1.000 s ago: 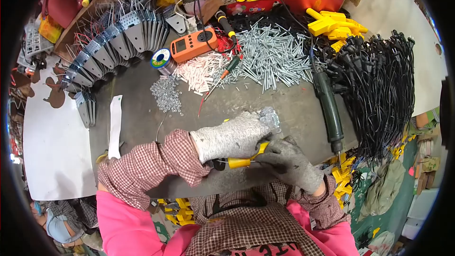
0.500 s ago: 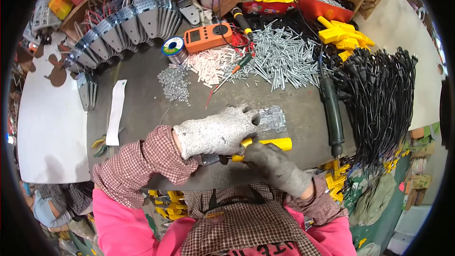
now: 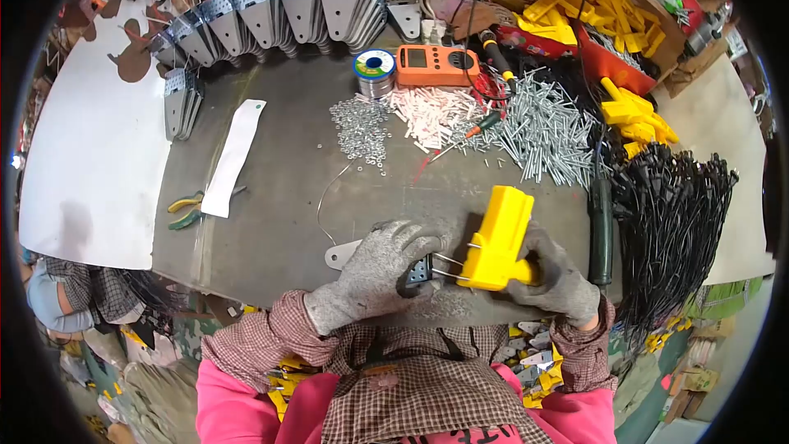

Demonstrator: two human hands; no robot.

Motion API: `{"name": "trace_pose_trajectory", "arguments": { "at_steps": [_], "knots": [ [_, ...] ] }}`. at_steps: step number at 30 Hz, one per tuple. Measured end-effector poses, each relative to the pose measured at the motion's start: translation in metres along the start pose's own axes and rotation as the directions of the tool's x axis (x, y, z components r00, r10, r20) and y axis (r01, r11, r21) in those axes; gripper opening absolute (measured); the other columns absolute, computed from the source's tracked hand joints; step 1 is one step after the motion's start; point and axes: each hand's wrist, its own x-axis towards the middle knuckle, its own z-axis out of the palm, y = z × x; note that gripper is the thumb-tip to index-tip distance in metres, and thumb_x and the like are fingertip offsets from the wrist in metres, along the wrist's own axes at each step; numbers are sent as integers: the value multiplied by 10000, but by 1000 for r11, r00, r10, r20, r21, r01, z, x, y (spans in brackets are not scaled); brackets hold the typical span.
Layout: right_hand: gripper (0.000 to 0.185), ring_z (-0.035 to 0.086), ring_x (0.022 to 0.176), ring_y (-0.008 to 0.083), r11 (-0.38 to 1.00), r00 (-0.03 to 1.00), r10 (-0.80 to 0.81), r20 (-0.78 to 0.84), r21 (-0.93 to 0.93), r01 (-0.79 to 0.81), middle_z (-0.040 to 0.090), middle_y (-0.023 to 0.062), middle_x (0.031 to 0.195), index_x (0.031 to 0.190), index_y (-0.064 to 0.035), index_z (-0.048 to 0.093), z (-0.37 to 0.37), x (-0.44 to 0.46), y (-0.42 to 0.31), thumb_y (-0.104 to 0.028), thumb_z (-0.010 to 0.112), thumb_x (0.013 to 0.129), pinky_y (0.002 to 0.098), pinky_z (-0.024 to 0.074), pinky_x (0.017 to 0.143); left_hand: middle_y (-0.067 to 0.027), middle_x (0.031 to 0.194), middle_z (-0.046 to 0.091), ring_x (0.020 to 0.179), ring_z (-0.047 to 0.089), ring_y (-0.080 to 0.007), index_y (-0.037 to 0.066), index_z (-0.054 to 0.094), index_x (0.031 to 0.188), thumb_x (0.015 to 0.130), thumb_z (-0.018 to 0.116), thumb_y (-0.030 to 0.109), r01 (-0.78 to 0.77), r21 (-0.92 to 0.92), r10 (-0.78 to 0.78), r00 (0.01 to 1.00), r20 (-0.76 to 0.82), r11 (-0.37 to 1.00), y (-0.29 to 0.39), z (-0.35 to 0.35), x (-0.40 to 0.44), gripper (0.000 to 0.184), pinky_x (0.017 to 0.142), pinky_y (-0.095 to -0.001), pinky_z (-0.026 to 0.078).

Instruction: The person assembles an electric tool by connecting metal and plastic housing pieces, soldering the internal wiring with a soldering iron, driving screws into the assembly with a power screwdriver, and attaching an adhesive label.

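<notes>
My left hand (image 3: pixel 374 275), in a grey work glove, is closed around a metal plate piece. The piece's pale rounded end with a hole (image 3: pixel 339 256) sticks out at the left, and its perforated metal part (image 3: pixel 419 270) shows at the right. Two thin pale wires or rods (image 3: pixel 449 266) span the gap to a yellow plastic casing (image 3: pixel 498 238). In its dark-stained glove, my right hand (image 3: pixel 560 275) grips that casing by its short stub, holding it tilted above the table. The right fingertips are partly hidden behind the casing.
Small metal nuts (image 3: pixel 359 131), pale ceramic tubes (image 3: pixel 431 115) and screws (image 3: pixel 546 127) lie in piles behind my hands. A solder spool (image 3: pixel 374 74) stands by an orange meter (image 3: pixel 437 66). Pliers (image 3: pixel 187 210) lie left; a dark power screwdriver (image 3: pixel 601 230) and black cords (image 3: pixel 670 230) are right.
The hands have moved apart, and the yellow casing is now raised and turned more upright in my right hand. The rods between the two parts have come into view. The camera view has shifted.
</notes>
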Motion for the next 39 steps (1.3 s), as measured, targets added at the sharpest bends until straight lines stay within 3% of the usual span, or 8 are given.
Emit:
{"name": "trace_pose_trajectory", "arguments": {
  "at_steps": [4,11,18,25,26,33,37,39],
  "knots": [
    [412,584,979,311,933,941,295,164,-264,-246,564,153,1071,1102,-50,518,-15,7,13,-228,781,839,382,466,855,-163,1214,582,1162,557,-366,51,526,1293,731,822,283,35,-67,-42,994,-102,997,6,1,-1,676,1010,-467,428],
    [467,562,983,389,896,919,61,389,-426,121,573,177,1039,1124,-31,530,-14,50,-10,-328,751,840,435,456,865,-173,1209,589,1132,574,-384,43,521,1301,700,845,255,29,-63,-37,992,-117,998,2,-1,-2,715,975,-482,460],
    [431,595,900,352,954,867,75,492,-289,81,570,154,968,1105,-34,525,-8,67,-40,-267,770,838,407,486,776,-207,1256,534,1181,533,-393,35,487,1300,759,790,307,71,-231,-94,992,-88,970,-10,13,-6,677,1033,-495,420],
    [578,588,1078,381,886,868,333,369,-436,-155,598,204,1129,1248,-10,521,-21,54,-24,-326,767,832,407,484,917,-192,1233,581,1157,572,-387,36,528,1284,721,851,304,38,-145,-59,988,-145,989,-2,2,-3,702,1001,-473,450],
    [613,591,1066,392,884,900,174,399,-466,35,610,209,1124,1282,4,512,-16,59,-19,-316,769,827,415,485,911,-196,1244,577,1176,561,-396,30,524,1289,719,854,312,22,-141,-40,991,-126,990,-4,1,-2,716,1008,-481,445],
    [607,603,1001,392,931,846,301,440,-329,-160,625,193,1074,1279,-26,529,-15,72,-9,-295,786,800,424,482,887,-210,1273,531,1205,524,-376,20,479,1294,748,799,328,73,-147,-81,996,-48,986,0,1,-2,704,1049,-482,412],
    [554,628,994,306,914,921,165,352,-406,-9,641,161,1062,1235,-46,575,-9,62,-3,-276,809,788,390,493,855,-199,1222,586,1179,556,-402,25,565,1224,698,863,327,58,-148,-76,990,-122,987,6,-4,1,676,979,-484,464],
    [505,630,994,252,983,952,181,246,-71,-168,651,128,1065,1232,-32,576,-16,56,-8,-209,791,811,356,493,860,-181,1242,554,1180,536,-362,27,526,1236,723,806,315,100,-84,-103,994,-39,991,4,-5,3,652,1004,-474,442]
  ]
}}
